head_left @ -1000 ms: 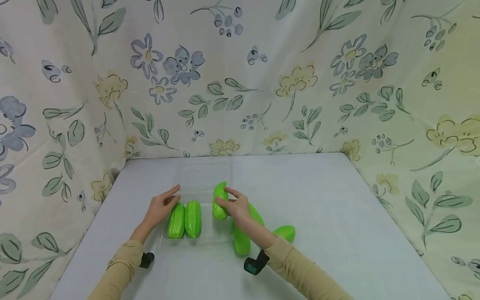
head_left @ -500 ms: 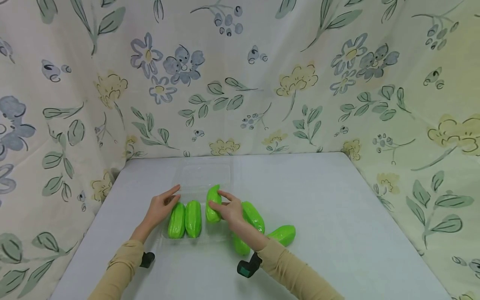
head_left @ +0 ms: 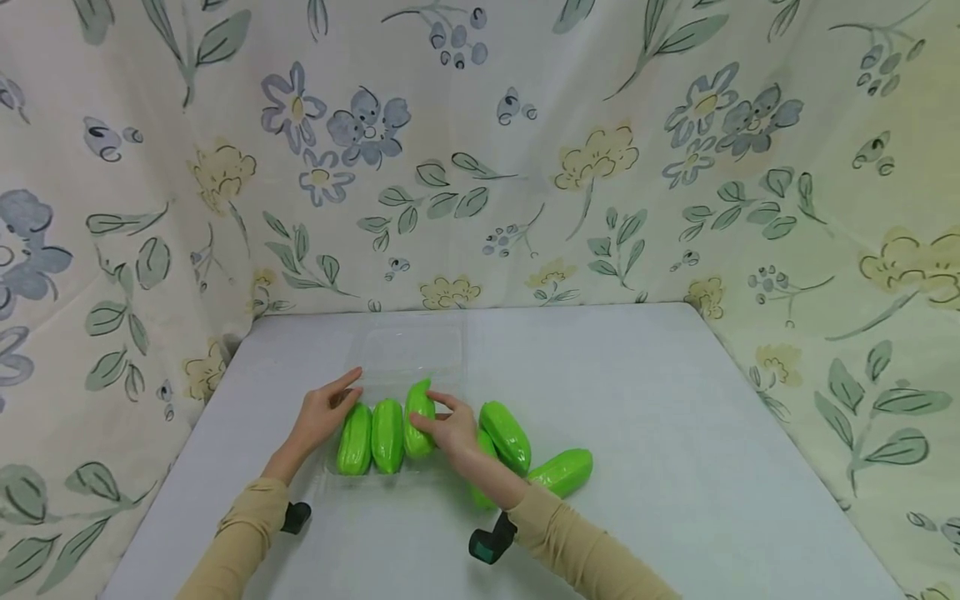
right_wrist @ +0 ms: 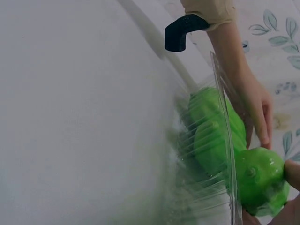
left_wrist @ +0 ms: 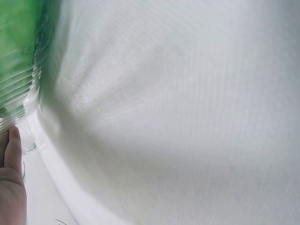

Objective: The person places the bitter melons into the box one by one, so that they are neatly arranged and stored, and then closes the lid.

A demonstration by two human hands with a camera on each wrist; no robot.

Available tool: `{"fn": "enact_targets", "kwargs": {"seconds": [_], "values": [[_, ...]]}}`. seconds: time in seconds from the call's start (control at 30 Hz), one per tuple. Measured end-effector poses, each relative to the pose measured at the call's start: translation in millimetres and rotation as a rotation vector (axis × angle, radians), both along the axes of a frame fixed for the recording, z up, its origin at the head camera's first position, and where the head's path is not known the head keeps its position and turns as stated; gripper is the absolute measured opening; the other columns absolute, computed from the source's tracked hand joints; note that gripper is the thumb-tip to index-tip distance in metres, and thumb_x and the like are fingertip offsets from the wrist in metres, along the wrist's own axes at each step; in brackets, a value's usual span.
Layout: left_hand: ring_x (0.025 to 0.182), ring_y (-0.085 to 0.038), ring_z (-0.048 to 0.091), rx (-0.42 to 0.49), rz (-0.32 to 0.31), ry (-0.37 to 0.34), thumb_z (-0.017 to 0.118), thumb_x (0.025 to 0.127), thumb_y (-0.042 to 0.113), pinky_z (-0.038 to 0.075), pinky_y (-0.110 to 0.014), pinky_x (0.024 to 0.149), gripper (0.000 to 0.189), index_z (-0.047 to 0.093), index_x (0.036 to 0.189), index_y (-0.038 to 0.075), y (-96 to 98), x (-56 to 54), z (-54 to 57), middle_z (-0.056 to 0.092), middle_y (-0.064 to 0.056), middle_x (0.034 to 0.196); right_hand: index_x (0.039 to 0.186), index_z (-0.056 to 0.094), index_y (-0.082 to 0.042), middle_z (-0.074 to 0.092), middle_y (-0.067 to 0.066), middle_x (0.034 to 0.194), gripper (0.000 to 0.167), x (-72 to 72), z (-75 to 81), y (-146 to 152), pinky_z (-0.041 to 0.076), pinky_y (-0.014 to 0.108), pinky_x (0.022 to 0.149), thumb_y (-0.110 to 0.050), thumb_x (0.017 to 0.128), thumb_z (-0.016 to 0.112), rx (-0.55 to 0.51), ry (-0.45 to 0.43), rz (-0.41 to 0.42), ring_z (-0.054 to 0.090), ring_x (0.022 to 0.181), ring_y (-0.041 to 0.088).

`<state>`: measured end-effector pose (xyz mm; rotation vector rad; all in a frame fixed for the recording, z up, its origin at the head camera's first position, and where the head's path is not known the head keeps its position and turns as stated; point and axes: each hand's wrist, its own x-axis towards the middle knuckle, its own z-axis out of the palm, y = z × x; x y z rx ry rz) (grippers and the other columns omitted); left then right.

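Note:
A clear ridged plastic container [head_left: 450,472] with its lid [head_left: 411,337] laid back stands on the table. Side by side in its left part lie two plump, bright green, cucumber-shaped vegetables [head_left: 355,440]. My right hand [head_left: 454,433] holds a similar green vegetable [head_left: 417,429] between thumb and fingers, tilted beside them and over the container. Its rounded end [right_wrist: 255,176] stands close above the plastic rim in the right wrist view. My left hand [head_left: 318,414] rests at the container's left rim with extended fingers. A fingertip [left_wrist: 15,136] meets the plastic wall in the left wrist view.
Three more green vegetables [head_left: 506,437] lie on the table [head_left: 675,467] to the right of the container, one partly hidden by my right forearm. A floral cloth [head_left: 525,208] hangs behind the table and along its sides.
My right hand has carried its green vegetable leftward and slightly down, close to the two in the container. The left hand has stayed in place.

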<state>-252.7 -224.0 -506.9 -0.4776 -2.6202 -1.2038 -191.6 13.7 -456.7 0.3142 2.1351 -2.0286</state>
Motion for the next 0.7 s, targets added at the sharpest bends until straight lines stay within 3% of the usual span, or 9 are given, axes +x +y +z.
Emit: {"fn": "enact_targets", "kwargs": {"seconds": [0.4, 0.7], "values": [[0.102, -0.024, 0.067, 0.005, -0.017, 0.026, 0.056, 0.097, 0.021, 0.046, -0.011, 0.076, 0.042, 0.053, 0.134, 0.003, -0.1, -0.8, -1.0, 0.058, -0.013, 0.132, 0.125, 0.062, -0.011, 0.063, 0.014, 0.098, 0.049, 2.5, -7.3, -6.0, 0.046, 0.022, 0.058, -0.015, 0.079, 0.078, 0.056, -0.004, -0.001, 0.057, 0.076, 0.013], [0.102, -0.031, 0.067, 0.029, -0.018, 0.018, 0.056, 0.096, 0.018, 0.046, -0.012, 0.074, 0.041, 0.052, 0.134, 0.002, 0.0, -1.7, -0.9, 0.056, -0.015, 0.134, 0.124, 0.061, -0.01, 0.065, 0.016, 0.099, 0.048, 1.8, -12.8, -9.9, 0.049, 0.025, 0.06, -0.014, 0.079, 0.078, 0.15, 0.022, -0.031, 0.06, 0.081, 0.016]]}}
